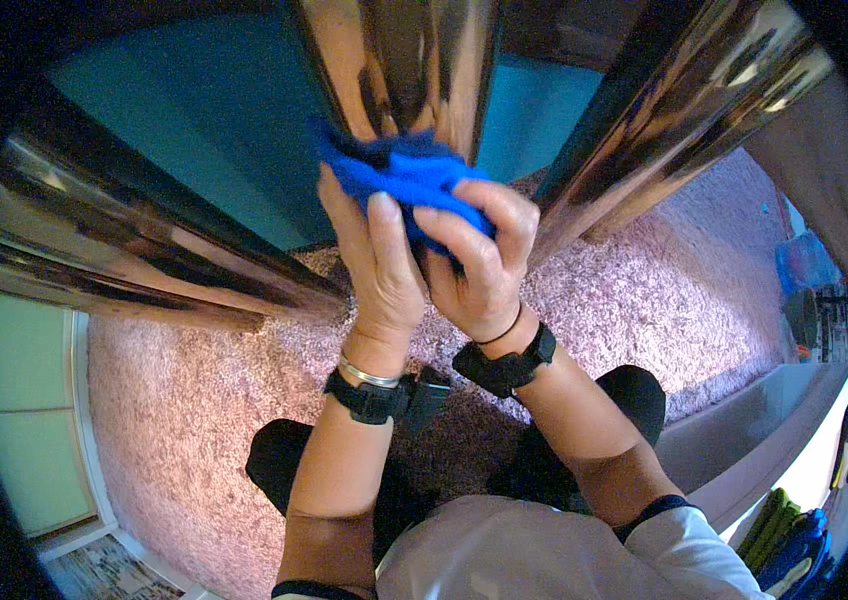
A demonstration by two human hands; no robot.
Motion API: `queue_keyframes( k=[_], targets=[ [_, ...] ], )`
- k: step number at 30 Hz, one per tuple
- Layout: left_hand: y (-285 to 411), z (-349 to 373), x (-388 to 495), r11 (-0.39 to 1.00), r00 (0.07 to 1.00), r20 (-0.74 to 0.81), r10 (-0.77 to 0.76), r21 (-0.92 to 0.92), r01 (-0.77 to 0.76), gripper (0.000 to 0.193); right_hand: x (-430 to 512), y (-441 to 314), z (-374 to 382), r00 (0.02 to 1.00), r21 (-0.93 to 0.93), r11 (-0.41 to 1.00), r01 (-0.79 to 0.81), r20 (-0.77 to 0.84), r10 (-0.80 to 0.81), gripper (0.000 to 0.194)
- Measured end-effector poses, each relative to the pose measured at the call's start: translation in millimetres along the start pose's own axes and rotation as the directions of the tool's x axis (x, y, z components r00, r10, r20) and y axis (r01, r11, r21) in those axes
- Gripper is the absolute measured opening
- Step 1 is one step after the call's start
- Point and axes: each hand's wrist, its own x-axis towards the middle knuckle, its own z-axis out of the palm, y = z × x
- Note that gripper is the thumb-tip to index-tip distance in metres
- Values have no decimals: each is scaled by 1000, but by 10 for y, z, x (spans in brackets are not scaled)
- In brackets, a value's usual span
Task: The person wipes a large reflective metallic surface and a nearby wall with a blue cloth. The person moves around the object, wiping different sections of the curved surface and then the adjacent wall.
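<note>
A bunched blue cloth (416, 184) is pressed around the front of a shiny, mirror-like metal column (401, 67) at the top centre. My left hand (379, 262) holds the cloth from the left, fingers pointing up along it. On the right side, my right hand (487, 251) grips the same cloth with bent fingers. Both wrists bear black bands, and a silver bracelet (367, 373) circles the left one. The cloth hides the part of the column behind it, and my fingertips are partly lost in its folds.
Shiny columns stand at the left (168, 247) and right (694, 112). Behind them are teal panels (191, 135). Pinkish carpet (191, 420) covers the floor. A low grey ledge (739, 427) runs at the right, near folded green and blue cloths (791, 547). A pale green panel (30, 405) stands far left.
</note>
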Motion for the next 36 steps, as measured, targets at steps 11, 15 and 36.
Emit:
queue_keyframes(
  k=[11,15,36],
  targets=[
    [-199,243,-330,836,984,70,162,521,-174,95,-596,86,61,941,103,936,-337,10,338,49],
    [-32,245,-267,879,999,-41,25,478,-3,89,-330,102,-62,918,221,892,-395,60,392,50],
    [731,271,383,799,876,-26,481,424,-426,86,594,155,-51,981,284,955,-80,-146,126,49]
  ],
)
